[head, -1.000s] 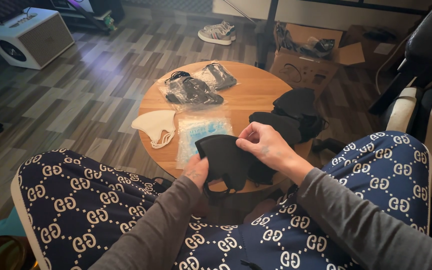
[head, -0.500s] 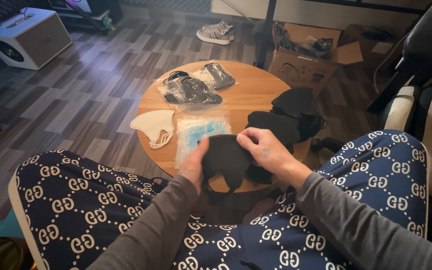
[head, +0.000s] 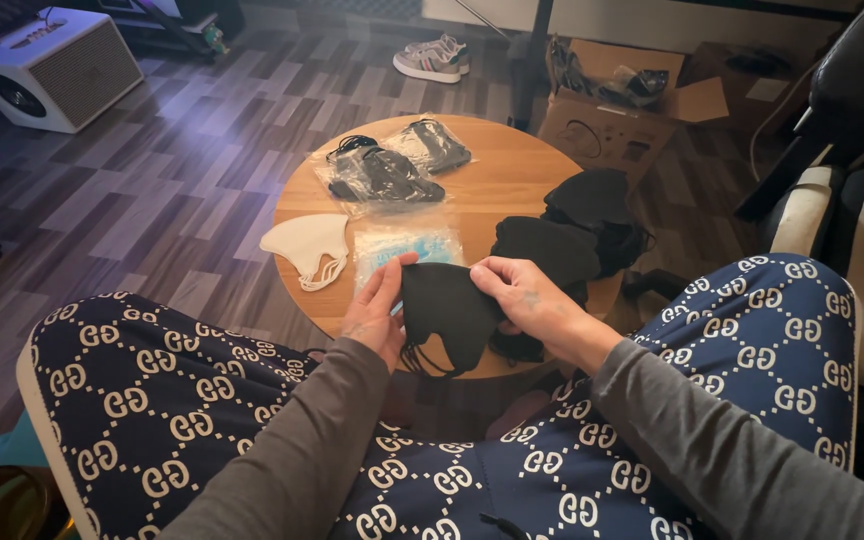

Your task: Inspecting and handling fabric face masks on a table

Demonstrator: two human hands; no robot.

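Fingers point(head: 500, 275) of the right hand point(head: 532, 305) pinch the top edge of a black mask point(head: 447, 310); the left hand point(head: 377, 315) grips its other side, above the round table point(head: 512, 180). The dangling ear loops may snag on the black stack point(head: 547, 250) just beside it.

On the round table point(head: 512, 185): bagged masks point(head: 382, 175) behind, mask pile point(head: 577, 225) right.
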